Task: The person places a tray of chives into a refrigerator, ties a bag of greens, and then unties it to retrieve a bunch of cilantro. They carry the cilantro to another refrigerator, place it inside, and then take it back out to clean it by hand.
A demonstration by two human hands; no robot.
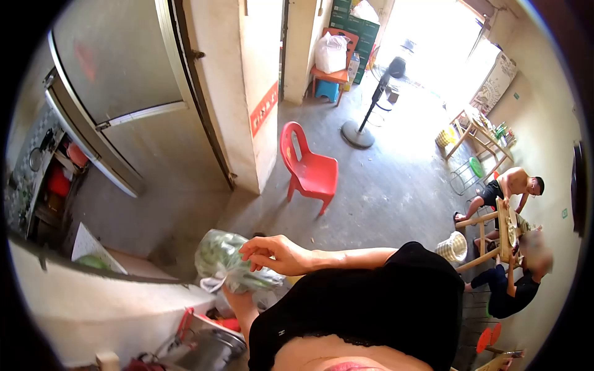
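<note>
A clear plastic bag of green vegetables (224, 255) is at the lower left of the head view. My left hand (236, 298) holds it from below, its fingers partly hidden by the plastic. My right hand (276, 253) is at the bag's right side, with loosely bent fingers apart and nothing visible in them. Whether it touches the plastic is unclear.
A red plastic chair (309, 170) stands ahead, with a standing fan (366, 123) beyond. Two people sit by a wooden table (502, 232) at right. A metal-framed door (148, 117) is at left; a metal pot (207, 349) is at lower left.
</note>
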